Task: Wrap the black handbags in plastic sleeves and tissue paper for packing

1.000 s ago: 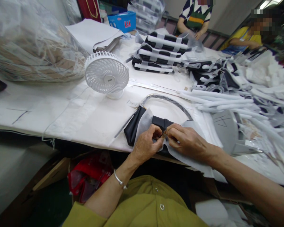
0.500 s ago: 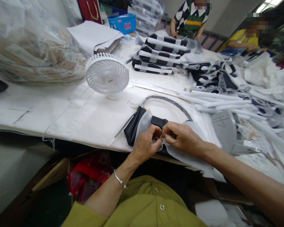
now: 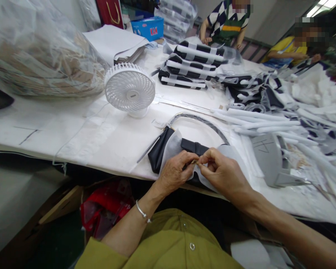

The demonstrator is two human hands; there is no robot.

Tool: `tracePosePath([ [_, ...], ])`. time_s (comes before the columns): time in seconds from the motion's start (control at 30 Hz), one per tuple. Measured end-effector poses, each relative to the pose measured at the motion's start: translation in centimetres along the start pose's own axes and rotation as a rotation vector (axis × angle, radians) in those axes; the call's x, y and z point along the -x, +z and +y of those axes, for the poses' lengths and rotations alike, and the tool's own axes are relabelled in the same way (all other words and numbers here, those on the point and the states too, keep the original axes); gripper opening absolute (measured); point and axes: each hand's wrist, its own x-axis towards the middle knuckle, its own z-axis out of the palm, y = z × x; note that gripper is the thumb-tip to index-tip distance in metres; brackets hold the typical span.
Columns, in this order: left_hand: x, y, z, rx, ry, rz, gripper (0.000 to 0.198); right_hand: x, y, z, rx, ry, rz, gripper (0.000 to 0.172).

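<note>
Pinching one gold piece (image 3: 195,161), mostly hidden, with left hand (image 3: 173,171) and right hand (image 3: 225,175), over one black bag (image 3: 189,145), partly covered by pale sheeting (image 3: 170,145), at near edge of table (image 3: 109,140). Beyond: one fan (image 3: 130,91), three stacked bundles (image 3: 192,67); cut off at left, one clear sack (image 3: 44,71) of brown items, indistinct.

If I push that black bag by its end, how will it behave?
The black bag will probably flex, since its end looks creased. Its handle likely keeps its shape, curving in a smooth arc. The white sheet over it may slip, its edge lifting free.
</note>
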Motion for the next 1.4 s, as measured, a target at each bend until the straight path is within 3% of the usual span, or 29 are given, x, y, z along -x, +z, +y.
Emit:
tracePosePath([
  [0.13,0.0,-0.1,-0.2,-0.024,0.073,-0.045,0.015,1.1,0.5,-1.2,0.106,-0.178,0.077,0.007],
  [0.23,0.1,0.1,-0.6,0.007,0.064,0.015,0.014,1.4,0.7,-1.8,0.101,-0.247,0.056,0.012],
  [0.3,0.2,0.3,-0.7,0.024,0.042,0.058,0.013,1.1,0.2,-1.8,0.051,-0.173,0.048,0.009],
  [0.37,0.2,0.3,-0.8,0.020,0.034,0.078,0.011,0.4,-0.7,-1.3,-0.014,-0.009,0.055,0.005],
  [0.5,0.1,0.2,-0.7,0.011,0.032,0.104,0.010,-0.8,-2.9,0.0,-0.066,0.202,0.012,0.012],
  [0.63,0.1,0.1,-0.6,0.009,0.019,0.109,0.010,-1.5,-3.4,0.8,0.038,0.130,-0.102,0.010],
  [0.87,0.2,0.0,-0.6,0.006,0.013,0.083,0.010,-1.1,-0.8,1.5,0.306,-0.158,-0.128,0.016],
  [1.0,0.3,0.1,-0.8,0.017,0.013,0.071,0.010,-1.2,-0.2,1.1,0.391,-0.082,-0.141,0.016],
  [1.17,0.2,0.2,-0.8,0.030,0.018,0.074,0.010,-2.1,-0.3,0.5,0.213,0.104,-0.204,0.021],
  [1.4,0.4,0.2,-0.7,0.031,-0.007,0.066,0.006,-2.3,0.1,0.2,0.107,0.064,-0.150,0.016],
])
